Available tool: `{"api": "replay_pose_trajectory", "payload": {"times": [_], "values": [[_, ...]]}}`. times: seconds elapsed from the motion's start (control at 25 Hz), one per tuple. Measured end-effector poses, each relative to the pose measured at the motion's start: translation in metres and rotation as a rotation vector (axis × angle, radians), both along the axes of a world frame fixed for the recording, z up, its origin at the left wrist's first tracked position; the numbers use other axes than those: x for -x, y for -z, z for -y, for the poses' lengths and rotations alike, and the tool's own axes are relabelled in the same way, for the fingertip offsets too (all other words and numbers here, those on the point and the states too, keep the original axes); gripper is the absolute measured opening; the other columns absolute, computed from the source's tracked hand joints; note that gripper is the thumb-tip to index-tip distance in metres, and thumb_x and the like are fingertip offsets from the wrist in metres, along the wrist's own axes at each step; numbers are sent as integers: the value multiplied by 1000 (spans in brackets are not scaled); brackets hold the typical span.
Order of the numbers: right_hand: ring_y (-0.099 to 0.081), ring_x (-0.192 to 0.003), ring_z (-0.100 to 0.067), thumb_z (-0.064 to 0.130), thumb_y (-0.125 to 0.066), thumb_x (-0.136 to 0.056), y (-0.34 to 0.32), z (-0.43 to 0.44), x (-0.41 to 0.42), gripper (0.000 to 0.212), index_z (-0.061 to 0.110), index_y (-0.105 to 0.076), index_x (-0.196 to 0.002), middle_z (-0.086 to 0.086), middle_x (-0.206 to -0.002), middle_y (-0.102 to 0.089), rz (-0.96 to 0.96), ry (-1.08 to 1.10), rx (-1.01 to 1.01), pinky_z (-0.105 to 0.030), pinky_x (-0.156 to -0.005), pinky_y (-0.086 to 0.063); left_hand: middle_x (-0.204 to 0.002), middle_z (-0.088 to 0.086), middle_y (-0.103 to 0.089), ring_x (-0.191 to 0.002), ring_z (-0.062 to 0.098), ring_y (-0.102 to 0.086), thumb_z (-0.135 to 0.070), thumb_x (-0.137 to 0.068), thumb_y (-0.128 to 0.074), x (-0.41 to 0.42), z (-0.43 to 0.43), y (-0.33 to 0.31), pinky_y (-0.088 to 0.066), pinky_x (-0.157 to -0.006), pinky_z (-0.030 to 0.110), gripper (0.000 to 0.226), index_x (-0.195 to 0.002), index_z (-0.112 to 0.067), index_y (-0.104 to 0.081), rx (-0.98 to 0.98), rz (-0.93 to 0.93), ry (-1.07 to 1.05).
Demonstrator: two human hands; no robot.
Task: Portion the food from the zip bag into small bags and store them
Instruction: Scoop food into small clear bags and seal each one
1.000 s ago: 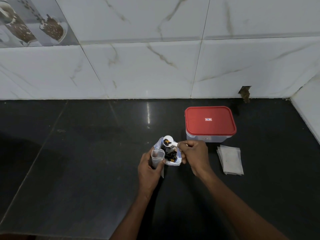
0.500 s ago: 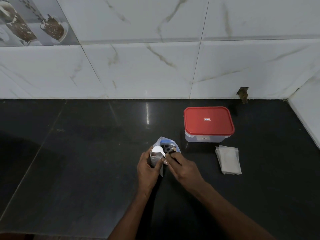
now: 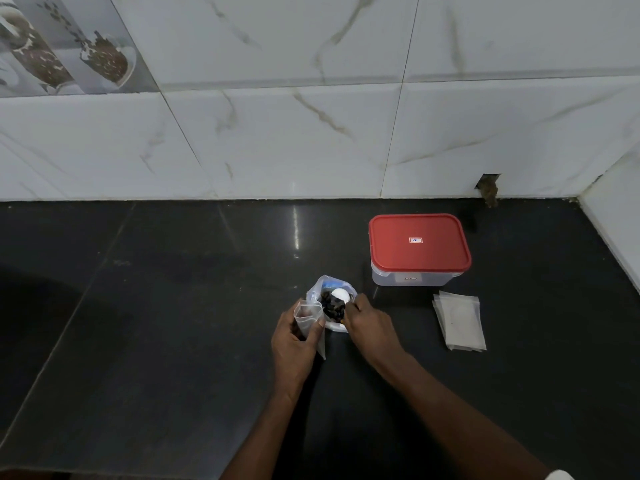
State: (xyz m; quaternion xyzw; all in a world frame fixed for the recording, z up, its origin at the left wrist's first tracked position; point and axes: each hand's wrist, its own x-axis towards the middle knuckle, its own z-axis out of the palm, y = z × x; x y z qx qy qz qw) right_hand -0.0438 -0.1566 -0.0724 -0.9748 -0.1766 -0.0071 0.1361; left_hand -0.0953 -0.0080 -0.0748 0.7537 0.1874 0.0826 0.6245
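Observation:
A clear zip bag (image 3: 325,285) with dark food pieces stands open on the black counter. My right hand (image 3: 369,322) holds a white spoon (image 3: 340,294) whose bowl is down inside the zip bag, among the food. Just left of it, my left hand (image 3: 292,342) holds a small clear bag (image 3: 307,315) upright with its mouth open. The small bag's lower part is hidden behind my fingers.
A clear container with a red lid (image 3: 419,242) sits shut behind and to the right. A stack of flat small bags (image 3: 459,320) lies right of my right hand. The tiled wall (image 3: 311,140) bounds the black counter (image 3: 156,323) at the back and right.
The spoon went from above the zip bag over to the small bag's mouth, then back down into the zip bag. My left hand has stayed put.

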Motion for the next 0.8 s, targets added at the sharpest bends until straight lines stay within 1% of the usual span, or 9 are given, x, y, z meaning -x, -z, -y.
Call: {"api": "replay_pose_trajectory", "payload": {"times": [0.04,0.12,0.2,0.24,0.36,0.44,0.52,0.6,0.8], "values": [[-54,-40,-20,8,-86,-62,1,-3,1,22,6,-67,-75,-10,-78,-63,3,-4,-4,-27,-34,-43,-118,-6,-71,-104,-1,-68,-15,-86,-78,-1,0,2,-56,-88,18,45,-127,-24,-62,14,-9,-9],[-62,-57,-26,11,-70,-82,-2,-6,-2,9,3,-69,-88,-12,-93,-64,-44,54,-52,-33,-49,-50,-118,-4,-72,-108,7,-70,-18,-86,-77,-3,-2,7,-58,-95,34,47,-130,-19,-62,42,-36,-27],[-64,-75,-31,14,-53,-93,-5,-4,-5,20,2,-68,-97,-14,-102,-62,-125,118,-87,-38,-65,-51,-118,-2,-73,-108,11,-70,-19,-88,-76,-3,-3,11,-57,-97,42,47,-132,-17,-62,58,-49,-35],[-63,-78,-31,15,-52,-93,-8,-2,-8,22,2,-69,-96,-14,-100,-62,-140,130,-120,-37,-67,-48,-117,-1,-74,-108,11,-70,-18,-88,-76,-3,-2,10,-57,-97,43,45,-131,-16,-62,60,-50,-39],[-60,-69,-24,13,-57,-87,-15,3,-14,20,2,-71,-77,-15,-79,-65,-191,161,-282,-30,-61,-39,-114,-2,-74,-106,10,-71,-15,-89,-74,-3,1,7,-57,-96,43,36,-124,-22,-65,81,-37,-41],[-56,-57,-19,11,-61,-82,-17,5,-20,22,0,-69,-65,-14,-64,-65,-289,244,-397,-32,-55,-39,-113,-2,-75,-105,11,-71,-14,-90,-74,-3,4,6,-58,-95,43,34,-122,-21,-66,99,-27,-38],[-53,-49,-16,10,-64,-80,-18,6,-28,21,-3,-69,-64,-18,-61,-65,-406,384,-512,-34,-49,-43,-113,-1,-75,-106,13,-71,-15,-90,-74,-5,5,6,-58,-95,44,36,-125,-18,-66,109,-26,-40],[-50,-44,-15,8,-66,-80,-18,10,-29,19,-5,-69,-66,-22,-63,-66,-485,508,-619,-28,-43,-41,-114,-1,-74,-107,13,-71,-15,-89,-75,-5,6,7,-57,-96,44,39,-126,-17,-65,101,-28,-42],[-47,-41,-17,6,-65,-80,-20,17,-23,21,-3,-67,-61,-19,-52,-59,-458,562,-749,-31,-46,-42,-117,-10,-69,-106,2,-68,-16,-84,-79,-4,4,6,-57,-93,32,48,-126,-30,-60,13,-18,-35]]}}
